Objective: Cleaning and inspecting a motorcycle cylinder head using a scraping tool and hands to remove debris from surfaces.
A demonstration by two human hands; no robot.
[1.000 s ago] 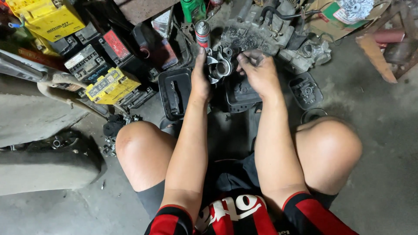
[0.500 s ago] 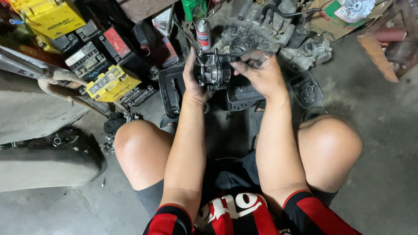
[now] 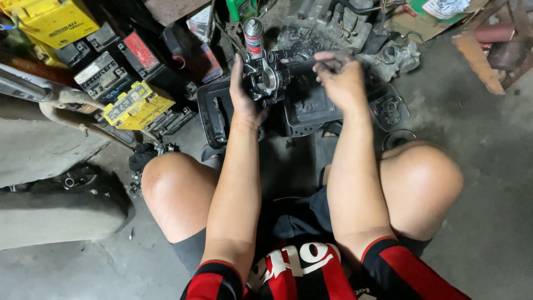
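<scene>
Carburettor (image 3: 265,78), a small grey metal body with a round bore, now sits lifted in the left hand (image 3: 244,94), whose fingers wrap round its left side and grip it firmly above the floor; a second ago both hands were lower, down among the parts, and half a second ago the piece was just coming up. Being raised and turned toward the face, it looks ready for close work rather than being put away. The right hand (image 3: 340,78) is just beside it, dirty fingers loosely curled and pinched together; whether they hold some small bit I cannot tell.

Under the hands lie two black plastic covers (image 3: 308,108) on the concrete floor (image 3: 488,166). Just beyond the held part stands a spray can (image 3: 254,36) with a red band, close enough to be knocked. Further off sits a greasy engine block (image 3: 333,28), and to the left a heap of old batteries (image 3: 105,72), yellow and black, crowding that side.
</scene>
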